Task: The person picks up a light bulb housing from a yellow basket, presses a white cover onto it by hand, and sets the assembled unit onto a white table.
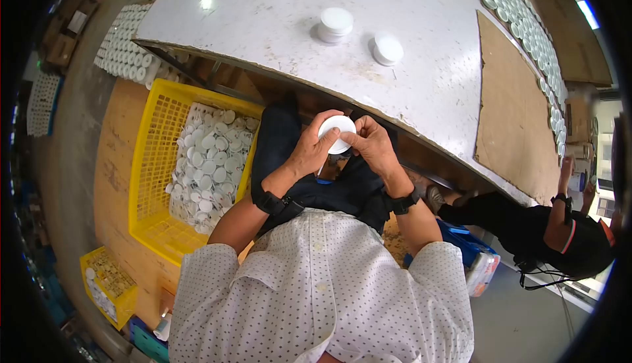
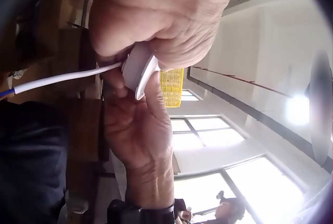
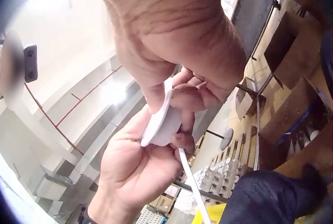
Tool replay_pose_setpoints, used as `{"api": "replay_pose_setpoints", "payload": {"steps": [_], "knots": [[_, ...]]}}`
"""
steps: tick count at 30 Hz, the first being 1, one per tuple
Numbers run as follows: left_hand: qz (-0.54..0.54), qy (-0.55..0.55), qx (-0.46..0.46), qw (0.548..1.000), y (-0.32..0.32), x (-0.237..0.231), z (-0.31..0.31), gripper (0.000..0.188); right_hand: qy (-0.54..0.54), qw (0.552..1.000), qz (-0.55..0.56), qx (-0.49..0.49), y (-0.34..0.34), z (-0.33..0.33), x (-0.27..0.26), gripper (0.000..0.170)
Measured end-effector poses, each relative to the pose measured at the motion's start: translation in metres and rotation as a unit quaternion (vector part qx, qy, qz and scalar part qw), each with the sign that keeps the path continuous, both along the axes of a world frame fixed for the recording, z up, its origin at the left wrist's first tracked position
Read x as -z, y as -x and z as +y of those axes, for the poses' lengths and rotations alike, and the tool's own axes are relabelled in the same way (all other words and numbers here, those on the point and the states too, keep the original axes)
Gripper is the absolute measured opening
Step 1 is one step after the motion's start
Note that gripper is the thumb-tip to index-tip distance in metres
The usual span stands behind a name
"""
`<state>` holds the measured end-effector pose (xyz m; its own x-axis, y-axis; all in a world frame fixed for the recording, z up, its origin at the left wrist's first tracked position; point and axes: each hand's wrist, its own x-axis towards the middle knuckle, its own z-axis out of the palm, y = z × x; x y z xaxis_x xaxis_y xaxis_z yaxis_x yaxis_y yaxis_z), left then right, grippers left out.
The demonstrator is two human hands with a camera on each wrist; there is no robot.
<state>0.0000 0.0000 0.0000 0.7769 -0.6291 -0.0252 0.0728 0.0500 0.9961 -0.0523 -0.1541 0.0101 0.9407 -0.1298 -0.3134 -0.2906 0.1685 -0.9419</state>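
Over the lap in the head view, both hands hold a white round fitting (image 1: 338, 132) with a wide flat rim and a shorter body behind it. My left hand (image 1: 309, 147) grips it from the left, with the thumb across the face. My right hand (image 1: 378, 151) pinches the rim on the right between thumb and fingers. A white cable (image 2: 67, 78) comes out of the fitting's back, and its far end shows blue in the left wrist view. In the right wrist view the left fingers curl around the body beside the cable. Fingers hide part of the body.
A yellow crate (image 1: 148, 165) full of white discs (image 1: 207, 159) stands at the left. Ahead is a white table (image 1: 263, 21) with stacked round white pieces (image 1: 336, 24) and a cardboard sheet (image 1: 513, 100). Another person (image 1: 553, 231) is at the right.
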Motion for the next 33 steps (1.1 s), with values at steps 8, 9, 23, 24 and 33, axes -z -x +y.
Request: {"api": "replay_pose_setpoints", "payload": {"steps": [8, 9, 23, 24, 33], "knots": [[-0.035, -0.026, -0.013, 0.999, -0.006, -0.004, 0.008, 0.031, 0.014, 1.0, 0.008, -0.005, -0.009, 0.007, -0.002, 0.023], [-0.033, -0.027, -0.013, 0.999, -0.005, -0.004, 0.009, 0.031, 0.013, 1.0, 0.01, -0.005, -0.008, 0.008, -0.001, 0.023], [0.164, 0.079, -0.246, 0.952, -0.068, 0.071, 0.136, 0.047, 0.56, 0.804, -0.037, 0.196, -0.01, -0.169, -0.035, 0.017], [0.161, 0.048, -0.276, 0.946, -0.072, 0.079, 0.157, 0.048, 0.609, 0.763, -0.051, 0.213, -0.01, -0.203, -0.037, 0.018], [0.241, -0.24, -0.429, 0.837, -0.03, 0.162, 0.287, 0.055, 0.575, 0.619, 0.35, 0.403, 0.028, -0.401, -0.015, 0.052]]}}
